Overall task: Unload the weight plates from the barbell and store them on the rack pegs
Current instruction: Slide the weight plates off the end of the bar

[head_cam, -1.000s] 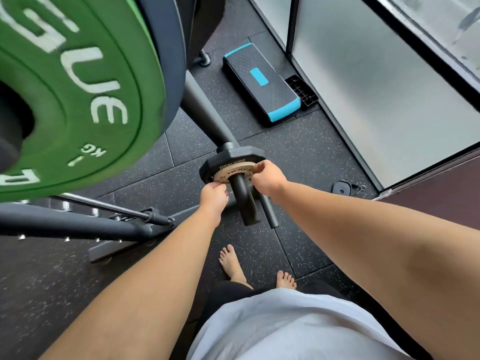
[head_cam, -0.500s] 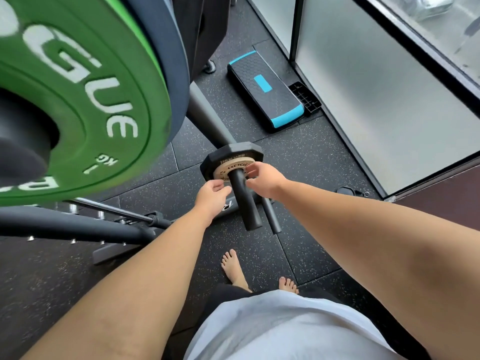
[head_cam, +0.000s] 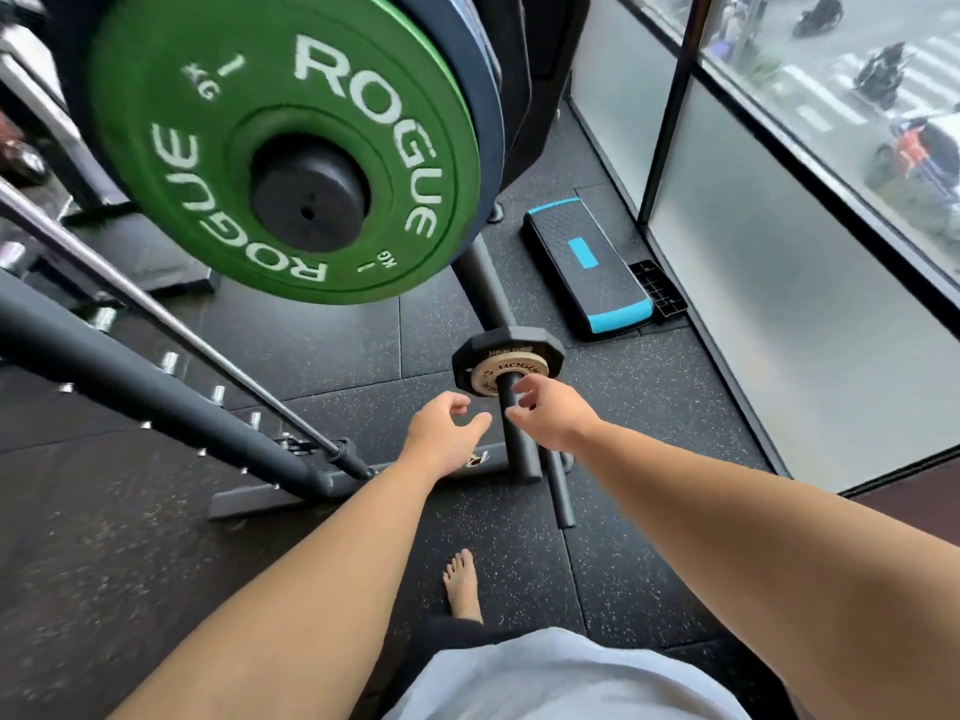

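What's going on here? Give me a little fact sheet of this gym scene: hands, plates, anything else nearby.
Left hand: open, empty, beside the low peg
Right hand: open, empty, on the peg's other side
Small tan plate: on the low peg, in front of a black plate
Green plate: higher up, close to camera
Step platform: beside the glass wall

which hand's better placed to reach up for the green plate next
Likely the left. Both hands are empty, but the left hand is on the side nearer the green plate, which hangs up and to the left, while the right hand sits across the black peg, further away.
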